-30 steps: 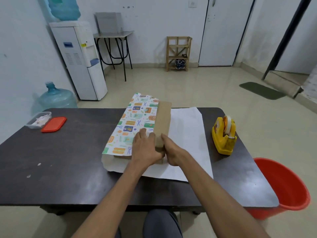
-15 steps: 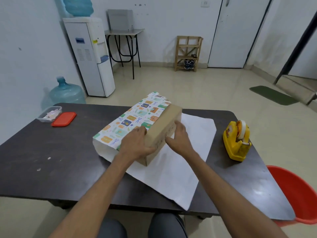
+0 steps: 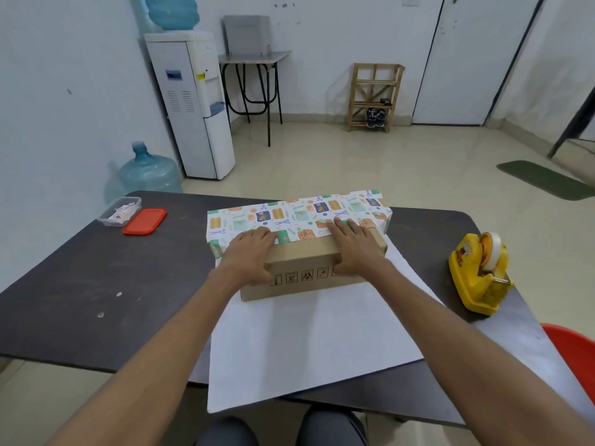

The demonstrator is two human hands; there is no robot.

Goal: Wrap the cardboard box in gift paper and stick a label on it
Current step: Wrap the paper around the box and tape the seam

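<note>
A brown cardboard box (image 3: 306, 255) lies lengthwise across the dark table (image 3: 80, 278), on a sheet of gift paper. The paper's printed side (image 3: 289, 217) is folded over the box's far half; its white underside (image 3: 306, 342) spreads toward me and hangs over the near table edge. My left hand (image 3: 248, 255) lies over the box's left end, fingers flat on the paper's edge and thumb down the front face. My right hand (image 3: 354, 249) lies flat on the right part of the top, fingertips on the paper edge.
A yellow tape dispenser (image 3: 479, 275) stands at the right of the table. A clear plastic tub (image 3: 119, 211) and its red lid (image 3: 145, 221) sit at the far left. A red bucket (image 3: 576, 358) is beside the table's right corner.
The box and paper have turned from pointing away from me to lying crosswise. Both hands moved from its near end to its top.
</note>
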